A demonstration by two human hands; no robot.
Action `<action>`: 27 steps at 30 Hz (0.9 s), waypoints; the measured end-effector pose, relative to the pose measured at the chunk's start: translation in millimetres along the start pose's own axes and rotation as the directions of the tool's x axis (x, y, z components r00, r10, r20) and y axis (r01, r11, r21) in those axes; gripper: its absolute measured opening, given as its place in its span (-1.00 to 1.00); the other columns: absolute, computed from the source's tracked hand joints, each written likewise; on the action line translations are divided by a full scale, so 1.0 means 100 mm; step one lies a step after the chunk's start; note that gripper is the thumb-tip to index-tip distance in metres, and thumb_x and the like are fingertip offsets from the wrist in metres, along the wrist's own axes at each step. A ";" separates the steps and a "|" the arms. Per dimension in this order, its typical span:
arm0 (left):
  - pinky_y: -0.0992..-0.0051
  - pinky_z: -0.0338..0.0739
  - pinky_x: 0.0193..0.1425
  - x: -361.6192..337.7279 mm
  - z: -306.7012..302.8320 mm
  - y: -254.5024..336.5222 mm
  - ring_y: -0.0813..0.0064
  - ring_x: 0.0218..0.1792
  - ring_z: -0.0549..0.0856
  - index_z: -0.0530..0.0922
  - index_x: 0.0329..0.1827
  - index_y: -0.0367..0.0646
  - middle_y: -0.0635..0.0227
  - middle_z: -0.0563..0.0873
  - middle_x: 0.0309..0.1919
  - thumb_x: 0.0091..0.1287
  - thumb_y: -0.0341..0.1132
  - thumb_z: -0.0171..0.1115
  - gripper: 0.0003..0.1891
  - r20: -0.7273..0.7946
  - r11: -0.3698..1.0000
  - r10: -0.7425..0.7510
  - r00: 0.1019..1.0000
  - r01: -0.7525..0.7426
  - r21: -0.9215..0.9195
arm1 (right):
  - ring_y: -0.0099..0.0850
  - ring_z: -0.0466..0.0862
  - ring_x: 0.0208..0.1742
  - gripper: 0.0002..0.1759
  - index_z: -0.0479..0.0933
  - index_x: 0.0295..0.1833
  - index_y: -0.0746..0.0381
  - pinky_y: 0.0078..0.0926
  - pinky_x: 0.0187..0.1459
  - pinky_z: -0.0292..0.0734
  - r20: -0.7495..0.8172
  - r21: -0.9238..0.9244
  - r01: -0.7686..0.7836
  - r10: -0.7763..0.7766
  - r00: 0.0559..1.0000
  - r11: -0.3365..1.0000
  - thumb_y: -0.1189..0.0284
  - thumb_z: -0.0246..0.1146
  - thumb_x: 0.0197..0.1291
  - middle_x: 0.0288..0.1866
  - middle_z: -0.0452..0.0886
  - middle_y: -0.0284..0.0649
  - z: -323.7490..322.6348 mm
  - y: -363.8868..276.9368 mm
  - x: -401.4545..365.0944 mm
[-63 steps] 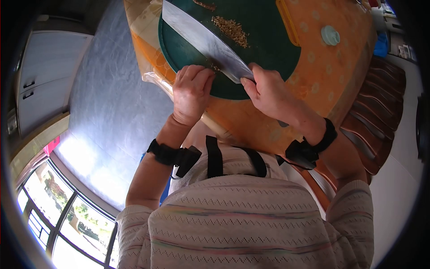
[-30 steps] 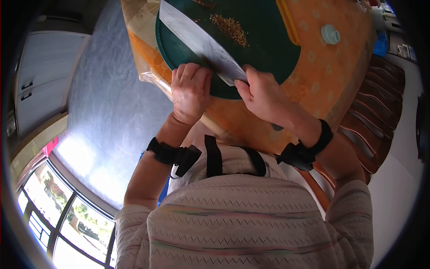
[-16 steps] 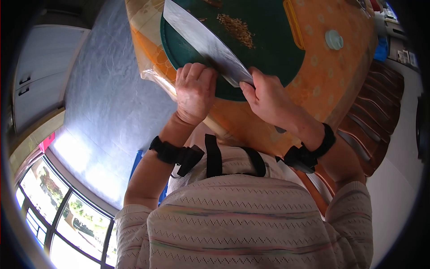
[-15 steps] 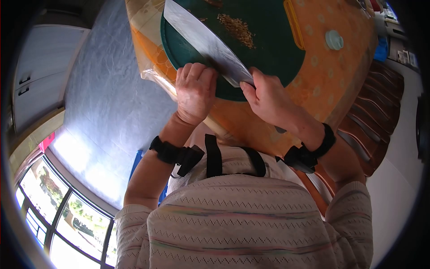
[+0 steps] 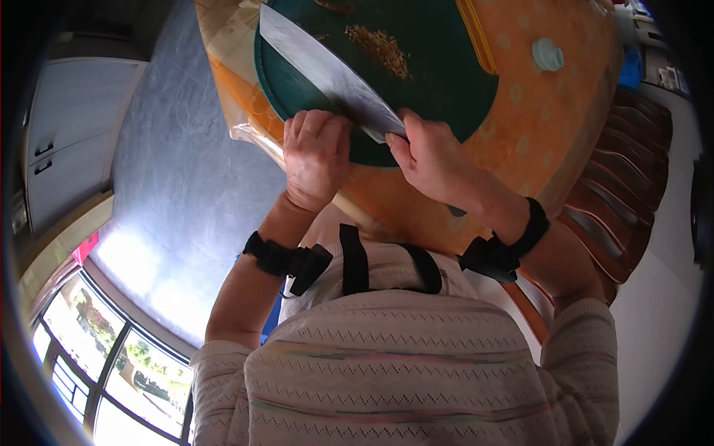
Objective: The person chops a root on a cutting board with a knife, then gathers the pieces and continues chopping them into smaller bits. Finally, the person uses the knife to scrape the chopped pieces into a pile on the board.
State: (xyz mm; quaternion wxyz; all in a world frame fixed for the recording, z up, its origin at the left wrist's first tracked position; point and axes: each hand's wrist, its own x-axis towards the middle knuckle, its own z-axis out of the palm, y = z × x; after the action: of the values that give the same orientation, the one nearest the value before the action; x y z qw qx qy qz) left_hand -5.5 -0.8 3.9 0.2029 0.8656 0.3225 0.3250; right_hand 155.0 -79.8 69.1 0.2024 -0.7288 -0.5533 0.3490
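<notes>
A large kitchen knife [image 5: 327, 67] lies slanted over the dark green cutting board [image 5: 439, 97], its broad blade pointing to the upper left. My right hand [image 5: 435, 156] is closed round its handle end, thumb and forefinger pressed against the base of the blade. At the board's near edge, my left hand [image 5: 316, 160] has its fingers curled in, close beside the blade. Whatever those fingers hold is hidden beneath them. Beyond the knife rests a small pile of finely chopped brown bits [image 5: 379, 50]. A larger brown piece [image 5: 335, 7] lies at the top of the view.
The board has a yellow-orange strip [image 5: 477, 37] along its right side. A pale green cap [image 5: 548, 55] stands on the orange patterned tablecloth [image 5: 520, 126]. Brown wooden chair backs [image 5: 617, 178] line the right. Grey floor [image 5: 178, 134] and pale cabinets [image 5: 78, 126] are on the left.
The whole view has shifted a little, so board, cap and knife appear slightly farther left. Both hands keep nearly the same pose, and my right hand still grips the knife.
</notes>
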 end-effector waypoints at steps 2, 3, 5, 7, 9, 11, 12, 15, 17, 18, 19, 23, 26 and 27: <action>0.34 0.47 -0.14 0.00 0.01 -0.01 0.26 -0.28 0.59 0.63 -0.36 -0.15 0.33 0.60 -0.37 -0.02 -0.55 0.32 -0.84 -0.015 1.000 -0.006 1.000 0.006 -0.002 | 0.10 0.62 -0.43 -0.82 0.37 -0.28 0.36 -0.06 -0.40 0.52 0.025 -0.034 -0.018 0.019 1.000 0.999 0.44 0.13 0.26 -0.53 0.57 0.10 -0.02 -0.02 -0.01; 0.34 0.47 -0.14 0.00 0.01 -0.01 0.26 -0.28 0.59 0.63 -0.36 -0.15 0.33 0.60 -0.37 -0.02 -0.55 0.32 -0.84 -0.016 1.000 -0.009 1.000 0.009 -0.002 | 0.10 0.62 -0.43 -0.82 0.37 -0.28 0.36 -0.06 -0.40 0.52 0.028 -0.035 -0.017 0.018 0.999 0.999 0.44 0.13 0.26 -0.53 0.57 0.10 -0.03 -0.02 -0.02; 0.34 0.47 -0.14 -0.02 0.02 -0.02 0.26 -0.29 0.59 0.63 -0.37 -0.16 0.33 0.59 -0.37 -0.02 -0.55 0.31 -0.85 -0.026 1.000 -0.010 1.000 0.010 -0.001 | 0.10 0.62 -0.42 -0.82 0.37 -0.28 0.36 -0.05 -0.41 0.51 0.028 -0.025 -0.020 0.021 0.999 0.999 0.44 0.12 0.26 -0.52 0.57 0.11 -0.04 -0.04 -0.04; 0.34 0.47 -0.14 -0.02 0.01 -0.02 0.26 -0.29 0.59 0.63 -0.37 -0.16 0.33 0.59 -0.37 -0.02 -0.55 0.31 -0.84 -0.032 1.000 -0.015 0.999 0.015 -0.007 | 0.10 0.62 -0.42 -0.82 0.37 -0.28 0.36 -0.06 -0.41 0.51 0.045 -0.014 -0.033 0.033 0.998 0.999 0.44 0.12 0.27 -0.52 0.57 0.11 -0.05 -0.07 -0.03; 0.35 0.47 -0.14 -0.01 0.01 -0.02 0.26 -0.29 0.59 0.63 -0.36 -0.15 0.33 0.59 -0.38 -0.03 -0.56 0.32 -0.84 -0.036 1.000 -0.019 0.999 0.019 -0.013 | 0.10 0.62 -0.41 -0.82 0.37 -0.28 0.36 -0.06 -0.41 0.51 0.063 -0.002 -0.046 0.046 0.997 0.999 0.45 0.12 0.27 -0.51 0.57 0.11 -0.05 -0.06 -0.02; 0.35 0.47 -0.15 -0.02 0.02 -0.02 0.26 -0.29 0.59 0.63 -0.36 -0.15 0.33 0.59 -0.38 -0.03 -0.55 0.32 -0.84 -0.035 1.000 -0.014 0.999 0.014 -0.013 | 0.10 0.62 -0.40 -0.82 0.37 -0.28 0.36 -0.07 -0.40 0.51 0.045 -0.019 -0.007 0.008 0.999 1.000 0.44 0.12 0.27 -0.51 0.57 0.12 -0.02 -0.03 0.00; 0.35 0.47 -0.15 -0.02 0.01 -0.02 0.26 -0.29 0.59 0.63 -0.36 -0.15 0.33 0.59 -0.38 -0.03 -0.55 0.32 -0.84 -0.035 1.000 -0.018 0.999 0.018 -0.012 | 0.10 0.62 -0.40 -0.82 0.37 -0.28 0.36 -0.07 -0.40 0.51 0.049 -0.020 -0.006 0.007 0.999 1.000 0.44 0.12 0.27 -0.51 0.57 0.12 -0.02 -0.05 0.01; 0.35 0.47 -0.16 -0.01 0.02 -0.01 0.26 -0.29 0.59 0.63 -0.36 -0.15 0.33 0.60 -0.37 -0.03 -0.55 0.32 -0.84 -0.027 1.000 -0.016 1.000 0.016 -0.004 | 0.10 0.62 -0.40 -0.80 0.37 -0.29 0.36 -0.07 -0.39 0.53 0.078 -0.007 -0.033 0.033 0.996 0.999 0.43 0.11 0.27 -0.51 0.57 0.12 -0.01 -0.09 0.04; 0.36 0.47 -0.15 0.00 0.03 -0.01 0.26 -0.30 0.60 0.63 -0.36 -0.15 0.34 0.60 -0.38 -0.02 -0.55 0.32 -0.84 -0.030 1.000 -0.017 0.999 0.017 0.003 | 0.07 0.59 -0.49 -0.82 0.36 -0.25 0.40 -0.24 -0.47 0.44 0.011 -0.038 -0.020 0.020 1.000 0.999 0.48 0.14 0.29 -0.59 0.49 0.09 0.05 -0.03 0.02; 0.36 0.47 -0.15 0.02 0.02 -0.01 0.26 -0.30 0.60 0.63 -0.36 -0.15 0.34 0.60 -0.38 -0.02 -0.55 0.32 -0.84 -0.031 1.000 -0.007 0.999 0.008 0.004 | 0.07 0.59 -0.49 -0.82 0.36 -0.25 0.40 -0.24 -0.47 0.44 0.002 -0.036 -0.018 0.018 1.000 0.999 0.48 0.14 0.29 -0.59 0.49 0.09 0.03 -0.02 0.02; 0.36 0.48 -0.15 0.02 0.00 0.00 0.26 -0.30 0.60 0.63 -0.37 -0.15 0.33 0.60 -0.38 -0.02 -0.55 0.32 -0.84 -0.018 1.000 0.000 1.000 0.000 0.004 | 0.08 0.61 -0.44 -0.81 0.36 -0.28 0.37 -0.14 -0.41 0.49 0.007 -0.011 -0.019 0.020 1.000 1.000 0.45 0.13 0.28 -0.55 0.53 0.10 0.03 0.01 0.03; 0.35 0.50 -0.16 0.03 -0.05 -0.02 0.26 -0.31 0.61 0.63 -0.39 -0.14 0.33 0.61 -0.40 -0.01 -0.57 0.31 -0.85 0.022 1.000 0.003 1.000 -0.003 -0.001 | 0.09 0.63 -0.39 -0.80 0.37 -0.29 0.35 -0.04 -0.35 0.53 0.003 0.007 0.024 -0.024 1.000 1.000 0.41 0.12 0.27 -0.51 0.58 0.10 0.02 0.02 0.04; 0.33 0.44 -0.16 -0.01 0.00 -0.08 0.27 -0.28 0.57 0.62 -0.36 -0.12 0.35 0.57 -0.37 -0.01 -0.51 0.32 -0.85 0.011 1.000 0.006 1.000 -0.006 -0.016 | 0.10 0.63 -0.40 -0.80 0.38 -0.29 0.35 -0.05 -0.36 0.53 0.032 -0.012 -0.028 0.028 0.999 1.000 0.41 0.12 0.27 -0.51 0.58 0.10 -0.03 -0.04 0.02; 0.33 0.44 -0.16 -0.01 0.01 -0.06 0.27 -0.28 0.57 0.62 -0.36 -0.12 0.35 0.57 -0.37 -0.01 -0.51 0.32 -0.85 0.010 1.000 0.004 1.000 -0.004 -0.015 | 0.10 0.63 -0.40 -0.80 0.38 -0.29 0.35 -0.05 -0.36 0.53 0.034 -0.012 -0.026 0.027 0.999 1.000 0.41 0.12 0.27 -0.51 0.58 0.10 -0.05 -0.03 0.01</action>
State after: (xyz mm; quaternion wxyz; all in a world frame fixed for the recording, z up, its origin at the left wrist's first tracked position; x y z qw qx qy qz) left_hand -7.9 2.2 -0.7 0.2103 0.8663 0.3174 0.3234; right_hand 156.3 -77.5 74.3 0.1841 -0.7310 -0.5490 0.3611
